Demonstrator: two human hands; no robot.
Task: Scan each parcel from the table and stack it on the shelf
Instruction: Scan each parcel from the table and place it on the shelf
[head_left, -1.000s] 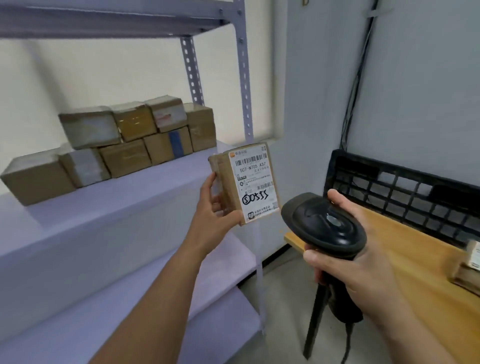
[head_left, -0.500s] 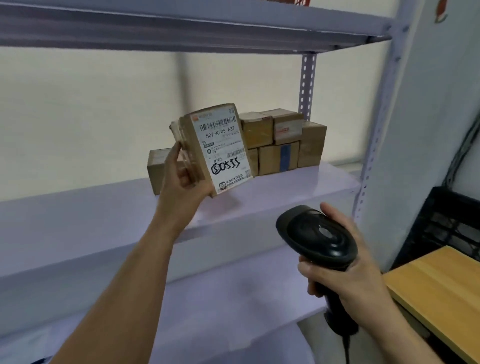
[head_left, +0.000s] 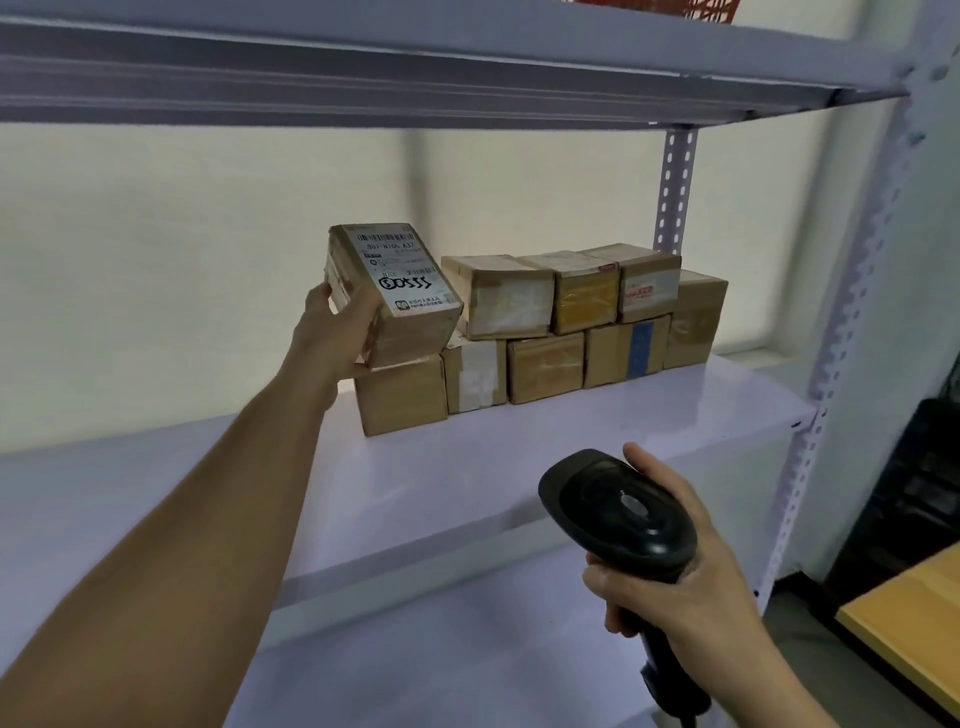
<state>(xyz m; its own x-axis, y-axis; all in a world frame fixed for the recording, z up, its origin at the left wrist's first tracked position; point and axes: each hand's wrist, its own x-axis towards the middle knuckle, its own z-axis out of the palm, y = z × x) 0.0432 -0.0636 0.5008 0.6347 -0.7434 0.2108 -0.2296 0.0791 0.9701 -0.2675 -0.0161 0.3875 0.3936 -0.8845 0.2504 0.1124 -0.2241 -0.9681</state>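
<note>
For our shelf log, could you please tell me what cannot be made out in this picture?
Head view:
- Label on the parcel: small print blurred.
- Whether the parcel rests on the box below: the left hand covers that corner.
- Handle of the barcode scanner: wrapped by the right hand; cable cut off by the bottom edge.
- On the top shelf, a red item: cut off by the top edge.
</note>
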